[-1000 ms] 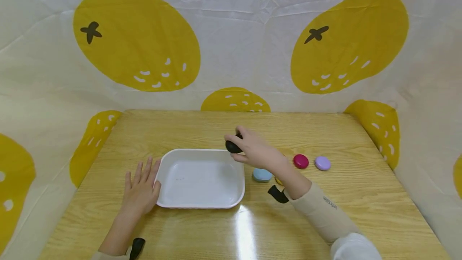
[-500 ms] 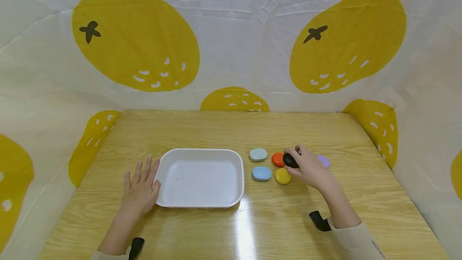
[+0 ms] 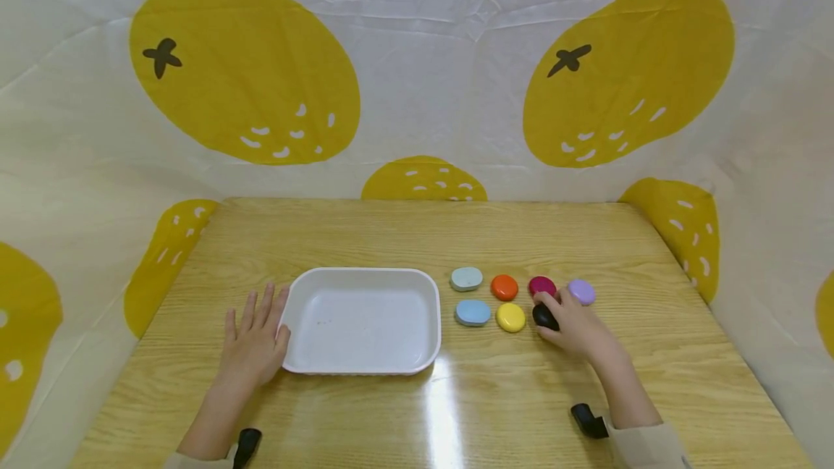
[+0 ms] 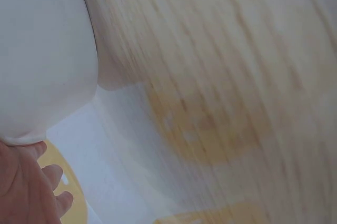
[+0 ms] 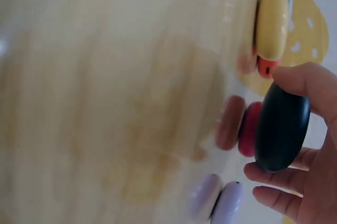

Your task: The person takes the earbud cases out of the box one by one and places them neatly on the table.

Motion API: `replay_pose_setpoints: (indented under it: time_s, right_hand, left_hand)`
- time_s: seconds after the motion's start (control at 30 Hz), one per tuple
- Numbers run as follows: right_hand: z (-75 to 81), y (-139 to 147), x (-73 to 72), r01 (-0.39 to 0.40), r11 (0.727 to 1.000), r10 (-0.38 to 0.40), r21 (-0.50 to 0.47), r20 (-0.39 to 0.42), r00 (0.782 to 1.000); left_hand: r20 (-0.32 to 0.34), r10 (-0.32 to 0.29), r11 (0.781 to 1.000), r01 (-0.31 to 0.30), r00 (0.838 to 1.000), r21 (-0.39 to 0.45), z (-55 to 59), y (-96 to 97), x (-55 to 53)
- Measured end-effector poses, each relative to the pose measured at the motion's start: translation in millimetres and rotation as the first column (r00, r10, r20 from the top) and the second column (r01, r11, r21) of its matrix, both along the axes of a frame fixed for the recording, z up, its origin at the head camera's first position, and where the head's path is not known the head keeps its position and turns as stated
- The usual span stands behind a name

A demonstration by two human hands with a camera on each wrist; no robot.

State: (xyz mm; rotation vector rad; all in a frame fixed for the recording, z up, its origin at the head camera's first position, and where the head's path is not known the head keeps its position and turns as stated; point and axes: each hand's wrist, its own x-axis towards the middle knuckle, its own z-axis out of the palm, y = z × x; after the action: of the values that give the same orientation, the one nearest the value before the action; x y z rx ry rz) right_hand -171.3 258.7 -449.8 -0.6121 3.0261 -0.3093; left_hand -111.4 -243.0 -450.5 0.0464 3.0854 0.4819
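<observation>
My right hand (image 3: 576, 327) pinches a smooth black oval disc (image 3: 544, 317) between thumb and fingers, low over the wooden table. In the right wrist view the black disc (image 5: 283, 126) stands off the tabletop, with the crimson disc (image 5: 249, 129) behind it. Just beyond the hand lie a crimson disc (image 3: 542, 286) and a lilac one (image 3: 582, 292). To its left is a yellow disc (image 3: 511, 318). My left hand (image 3: 253, 346) lies with spread fingers at the left side of a white rectangular basin (image 3: 361, 370), the thumb touching its rim.
Left of the crimson disc sits an orange-red disc (image 3: 504, 287). Nearer the basin are a pale green oval block (image 3: 466, 279) and a light blue one (image 3: 472, 313). A fabric backdrop (image 3: 436, 93) with yellow fruit prints rises behind the wooden table (image 3: 365, 418).
Carrying the black disc, my right hand has moved from above the basin's right corner rightward, then down toward me beside the yellow disc. My left hand has stayed put.
</observation>
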Motion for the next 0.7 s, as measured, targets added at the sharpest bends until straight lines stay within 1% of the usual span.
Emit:
replay_pose_setpoints:
  time_s: [0.13,0.23,0.4,0.57,0.7]
  right_hand:
    - [-6.4,1.9,0.5,-0.004,1.0,0.004,-0.014,0.023,1.0]
    - [-8.2,1.6,0.9,-0.002,0.999,0.004,-0.032,0.048,0.999]
    - [-9.6,1.6,1.6,0.026,0.998,-0.021,-0.05,0.09,0.996]
    - [-10.0,1.8,3.1,0.044,0.998,-0.038,-0.054,0.101,0.994]
    - [-7.3,1.0,5.2,0.05,0.997,-0.043,-0.065,0.106,0.993]
  left_hand:
    - [-0.005,0.0,1.0,0.0,1.0,0.005,0.3,-0.3,0.8]
    - [-0.002,-0.002,1.0,0.002,1.0,0.007,0.7,-0.6,1.5]
    - [0.005,-0.001,1.0,0.001,1.0,0.008,0.8,-0.4,2.0]
    - [-0.002,0.0,1.0,0.0,1.0,0.011,-0.3,0.4,2.0]
    - [-0.009,0.001,1.0,-0.001,1.0,0.007,-0.5,0.8,1.9]
